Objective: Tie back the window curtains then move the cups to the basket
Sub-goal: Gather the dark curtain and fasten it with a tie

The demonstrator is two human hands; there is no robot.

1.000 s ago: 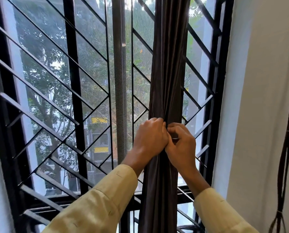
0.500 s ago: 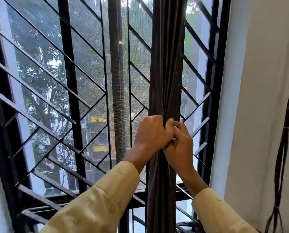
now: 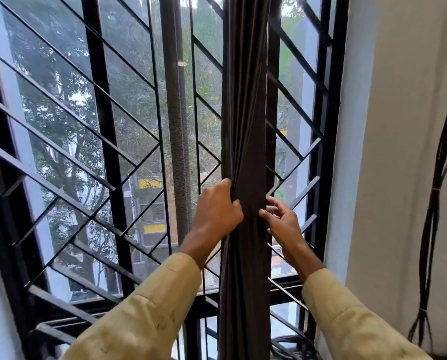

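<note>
The left hand (image 3: pixel 218 210) is closed around the gathered curtain (image 3: pixel 244 141), its fingers wrapped into the folds from the left side and the thumb pressed against the front of the cloth; the right hand (image 3: pixel 282 222) is held loosely spread at the right edge of the bundle, its fingertips (image 3: pixel 262 212) just touching or almost touching the fabric, with nothing clamped in it; both forearms are covered by pale yellow sleeves (image 3: pixel 149 313) that rise from the near bottom edge; the curtain, dark brown and bunched into a narrow vertical column, is hung right of centre in front of the window and runs from the top edge down past the sill; behind it a black metal grille (image 3: pixel 100 141) of upright bars and slanted slats is set across the whole opening; beyond the glass, green trees (image 3: pixel 61 105) and a building with yellow bands are seen; a pale wall (image 3: pixel 404 152) is found at the right, and along it a bundle of dark cables (image 3: pixel 431 229) is hung, bound with small ties; no cups or basket can be seen from this viewpoint.
</note>
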